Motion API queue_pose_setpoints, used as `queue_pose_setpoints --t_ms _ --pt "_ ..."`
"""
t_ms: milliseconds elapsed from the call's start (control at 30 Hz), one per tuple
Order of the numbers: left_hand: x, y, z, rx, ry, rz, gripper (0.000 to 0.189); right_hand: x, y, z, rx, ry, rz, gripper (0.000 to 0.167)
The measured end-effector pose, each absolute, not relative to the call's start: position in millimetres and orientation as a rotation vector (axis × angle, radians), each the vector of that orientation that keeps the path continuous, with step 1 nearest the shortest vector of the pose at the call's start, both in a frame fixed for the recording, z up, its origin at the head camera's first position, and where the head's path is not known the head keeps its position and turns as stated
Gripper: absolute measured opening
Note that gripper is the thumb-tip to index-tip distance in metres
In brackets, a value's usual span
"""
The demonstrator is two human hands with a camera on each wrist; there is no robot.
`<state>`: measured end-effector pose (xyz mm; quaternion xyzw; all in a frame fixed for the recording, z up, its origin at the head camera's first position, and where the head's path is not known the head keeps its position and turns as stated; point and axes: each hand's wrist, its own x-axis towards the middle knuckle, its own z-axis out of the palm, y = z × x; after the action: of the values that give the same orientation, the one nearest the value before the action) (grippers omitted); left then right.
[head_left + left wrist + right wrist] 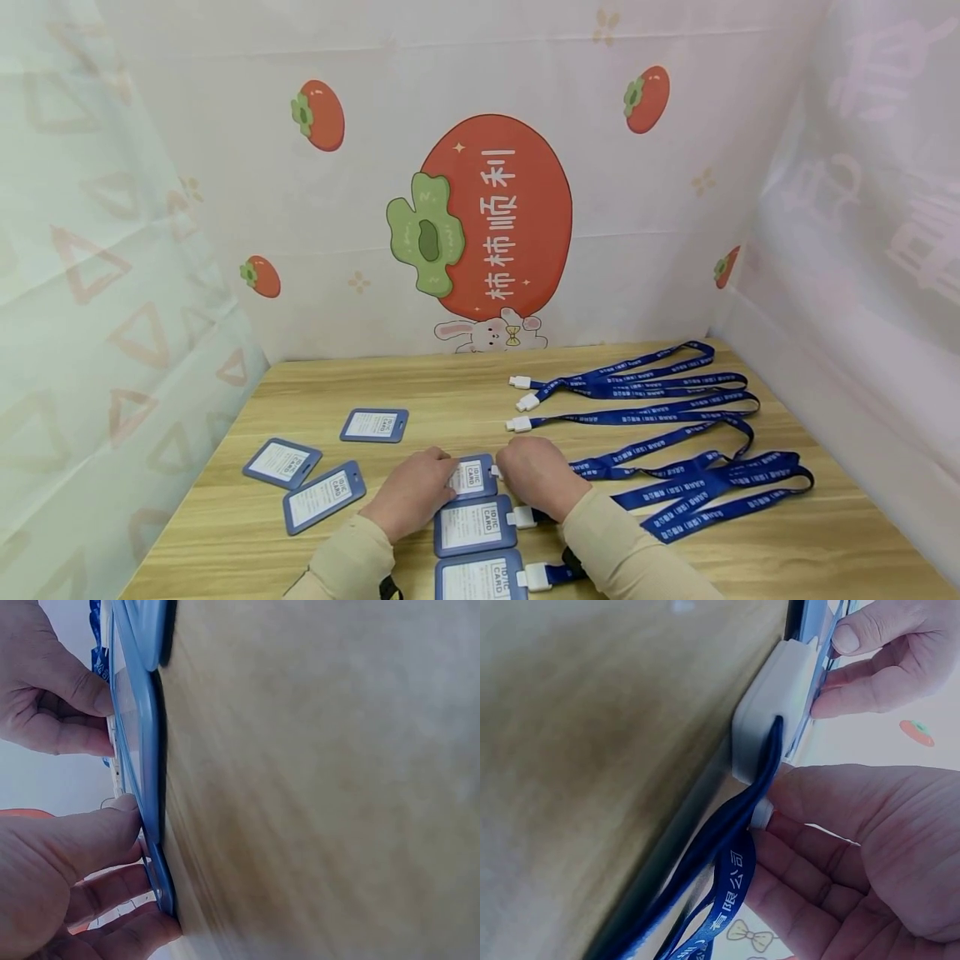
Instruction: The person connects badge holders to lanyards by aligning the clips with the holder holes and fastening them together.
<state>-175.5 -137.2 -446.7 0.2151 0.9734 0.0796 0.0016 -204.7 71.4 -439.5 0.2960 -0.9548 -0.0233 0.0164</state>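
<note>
My left hand (pixel 420 487) grips the left edge of a blue ID card holder (pixel 471 477), the farthest of three in a column. Thumb and fingertips meet its rim in the left wrist view. On the holder's right side, my right hand (pixel 543 475) pinches a white lanyard clip (pixel 762 814) against its slot end. Fingers partly cover the clip, so how far it is engaged is hidden. From that hand a blue lanyard (pixel 615 461) trails right. Nearer to me, the middle holder (pixel 471 527) and the nearest holder (pixel 480 579) each have a white clip at their right end.
Three loose card holders (pixel 375 425) lie at the left on the wooden table (pixel 315 387). Several blue lanyards (pixel 645 412) with white clips spread across the right side. A printed cloth backdrop (pixel 360 200) stands behind, with cloth walls at both sides.
</note>
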Motion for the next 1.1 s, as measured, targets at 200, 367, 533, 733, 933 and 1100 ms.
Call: queue_pose_setpoints --t_ms 200,367,533,733,933,1100 --pt "-175.7 -137.5 -448.6 0.68 3.055 0.272 0.041 -204.1 71.8 -440.1 0.921 -2.946 -0.091 0.01" --pt "-175.8 -137.0 -450.2 0.664 3.057 0.293 0.04 -204.1 71.5 -441.5 0.918 -2.913 -0.102 0.013" --pt "-176.1 -137.6 -451.6 0.664 3.064 0.277 0.04 -204.3 70.3 -442.3 0.914 -2.943 -0.063 0.011" --pt "-176.7 -138.6 -452.8 0.678 3.066 0.264 0.04 -203.8 70.1 -443.0 0.954 -2.937 -0.033 0.013" --pt "-176.0 -138.3 -454.0 0.67 3.058 0.276 0.041 -203.6 70.3 -444.2 0.96 -2.95 -0.022 0.013" --pt "-176.7 -137.4 -452.1 0.665 3.057 0.281 0.042 -204.1 72.0 -441.9 0.975 -2.932 0.008 0.013"
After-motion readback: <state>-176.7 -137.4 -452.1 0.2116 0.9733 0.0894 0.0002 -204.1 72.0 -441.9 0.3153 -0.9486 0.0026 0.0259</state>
